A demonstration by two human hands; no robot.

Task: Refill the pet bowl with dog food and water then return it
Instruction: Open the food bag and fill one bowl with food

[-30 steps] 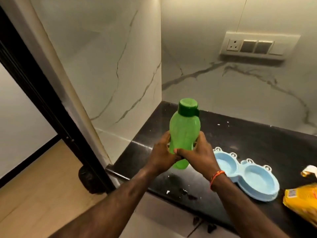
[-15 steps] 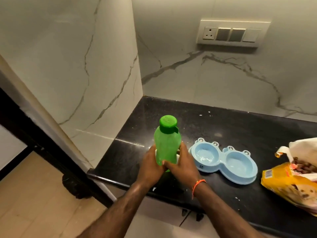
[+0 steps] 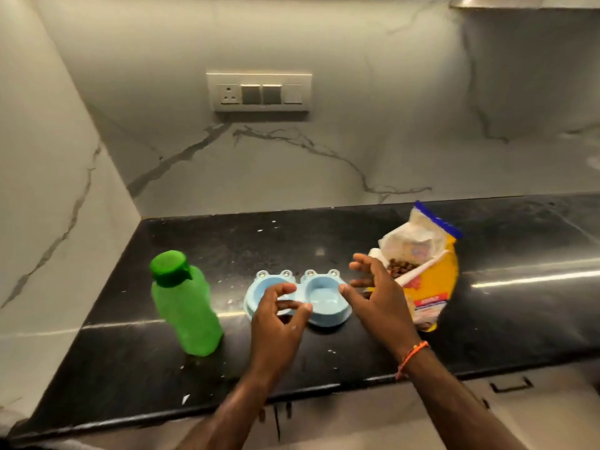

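Black counter [image 3: 324,235]: both blue double pet bowl [image 3: 319,298] wells look empty, green bottle [image 3: 185,306] capped, kibble bag [image 3: 422,274] open; left hand [image 3: 276,323] and right hand [image 3: 376,300] hover loose-fingered, holding nothing. Filling all remains.

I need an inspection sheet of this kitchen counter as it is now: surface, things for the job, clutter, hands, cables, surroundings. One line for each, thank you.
Surface: black counter, glossy, with small white specks and wet-looking marks near the front.
Job's things: green bottle upright at left, cap on; blue double pet bowl in the middle, both cups look empty; yellow dog food bag at right, open, brown kibble visible inside.
Clutter: nothing seen beyond the specks.
Hands: left hand and right hand hang over the bowl, fingers loosely curled, holding nothing.
Cables: nothing seen.
Surroundings: marble-pattern walls; switch panel with a socket; cupboard handle below the counter.
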